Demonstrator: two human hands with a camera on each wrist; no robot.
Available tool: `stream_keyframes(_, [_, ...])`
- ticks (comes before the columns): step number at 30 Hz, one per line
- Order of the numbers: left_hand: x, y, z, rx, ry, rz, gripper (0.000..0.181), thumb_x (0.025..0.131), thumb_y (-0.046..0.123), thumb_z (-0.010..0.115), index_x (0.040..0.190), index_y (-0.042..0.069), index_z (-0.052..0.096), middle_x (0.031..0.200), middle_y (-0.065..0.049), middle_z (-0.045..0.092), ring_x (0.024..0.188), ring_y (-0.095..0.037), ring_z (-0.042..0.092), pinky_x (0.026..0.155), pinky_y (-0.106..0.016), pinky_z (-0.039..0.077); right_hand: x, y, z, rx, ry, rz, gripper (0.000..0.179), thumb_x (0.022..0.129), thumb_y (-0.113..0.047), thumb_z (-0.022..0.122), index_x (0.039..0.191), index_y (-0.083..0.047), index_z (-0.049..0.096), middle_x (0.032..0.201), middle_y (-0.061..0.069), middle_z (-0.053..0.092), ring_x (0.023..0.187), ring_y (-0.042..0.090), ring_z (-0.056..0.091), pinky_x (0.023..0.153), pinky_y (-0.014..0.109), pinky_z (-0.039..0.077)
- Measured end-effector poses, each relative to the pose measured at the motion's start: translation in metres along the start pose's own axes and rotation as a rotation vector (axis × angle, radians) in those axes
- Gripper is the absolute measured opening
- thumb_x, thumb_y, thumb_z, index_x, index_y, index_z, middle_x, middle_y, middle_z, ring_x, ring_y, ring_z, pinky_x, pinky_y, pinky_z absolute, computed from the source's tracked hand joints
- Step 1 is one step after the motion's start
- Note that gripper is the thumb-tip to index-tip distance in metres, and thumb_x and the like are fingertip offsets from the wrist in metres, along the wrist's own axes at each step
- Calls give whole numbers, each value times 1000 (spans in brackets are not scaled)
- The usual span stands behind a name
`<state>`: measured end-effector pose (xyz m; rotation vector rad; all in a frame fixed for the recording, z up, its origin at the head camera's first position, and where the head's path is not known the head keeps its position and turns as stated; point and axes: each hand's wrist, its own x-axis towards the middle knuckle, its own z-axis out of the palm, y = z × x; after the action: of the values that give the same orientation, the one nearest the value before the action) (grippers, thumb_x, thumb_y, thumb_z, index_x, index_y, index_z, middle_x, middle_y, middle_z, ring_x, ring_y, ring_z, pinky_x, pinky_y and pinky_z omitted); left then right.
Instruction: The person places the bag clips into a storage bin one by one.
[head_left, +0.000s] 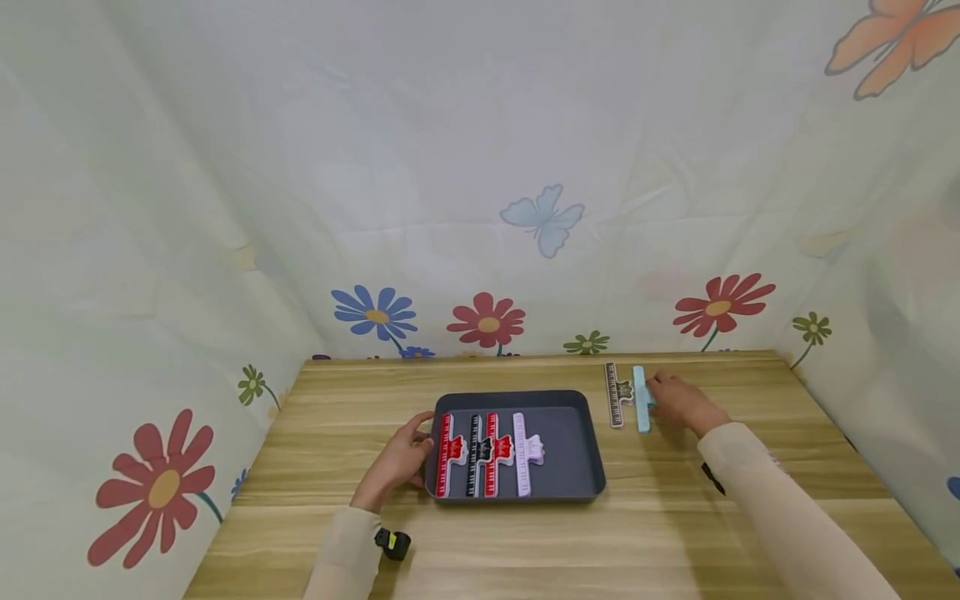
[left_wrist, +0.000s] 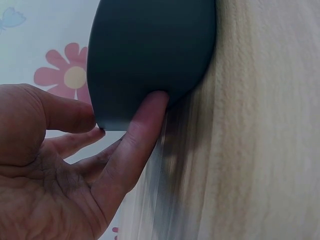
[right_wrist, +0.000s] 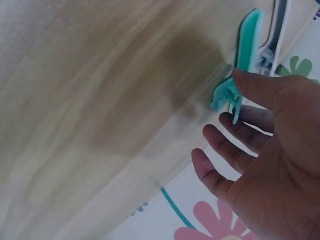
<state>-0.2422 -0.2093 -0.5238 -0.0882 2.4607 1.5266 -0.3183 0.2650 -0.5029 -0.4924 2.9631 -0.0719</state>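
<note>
My left hand (head_left: 400,458) grips the left side of a dark grey baking tray (head_left: 570,492), its fingers at the wall and rim in the left wrist view. Inside the tray lie two red piano-key clips (head_left: 445,458), a black one (head_left: 472,471) between them and a pale lilac one (head_left: 522,458) to their right. Beyond the tray's right side, my right hand (head_left: 682,402) pinches a light blue clip (head_left: 641,400) by its handle side. In the right wrist view that clip (right_wrist: 248,40) looks turquoise, with thumb and index finger at it and the other fingers spread.
Just left of the blue clip lies a black-and-white clip (head_left: 615,396) on the wooden table (head_left: 525,550). A flower-printed curtain (head_left: 420,275) hangs along the table's back edge and both sides.
</note>
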Motion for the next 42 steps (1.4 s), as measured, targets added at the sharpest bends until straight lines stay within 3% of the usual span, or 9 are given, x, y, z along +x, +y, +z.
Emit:
stream_keyframes(5, [-1,0,0,-4,-4,1,53,101,9,46,152,17,35,132,-28,53,80,-25,66,48,-40,59,-1,-1,2,-2,-17,35,46,96,-13,61,133,11,49,130,31,51,118,46,52,100,58,49])
stream_keyframes(14, [-1,2,-1,-3,1,-5,52,101,10,45,152,19,35,134,-29,52,81,-26,67,49,-39,59,-3,0,4,-19,45,12,42,94,-8,60,131,11,50,127,30,51,116,46,52,97,59,50])
stream_keyframes(31, [2,-2,-1,-8,-3,-2,53,102,11,45,152,19,34,135,-30,52,81,-25,67,49,-40,59,-12,4,9,-10,94,24,36,97,-10,54,125,13,49,115,29,52,109,46,54,80,61,54])
stream_keyframes(42, [2,-3,-1,7,-2,4,52,102,10,44,152,19,34,133,-29,53,79,-24,67,49,-39,59,-20,1,10,1,105,31,43,99,-15,54,132,12,46,122,28,51,113,46,54,85,61,53])
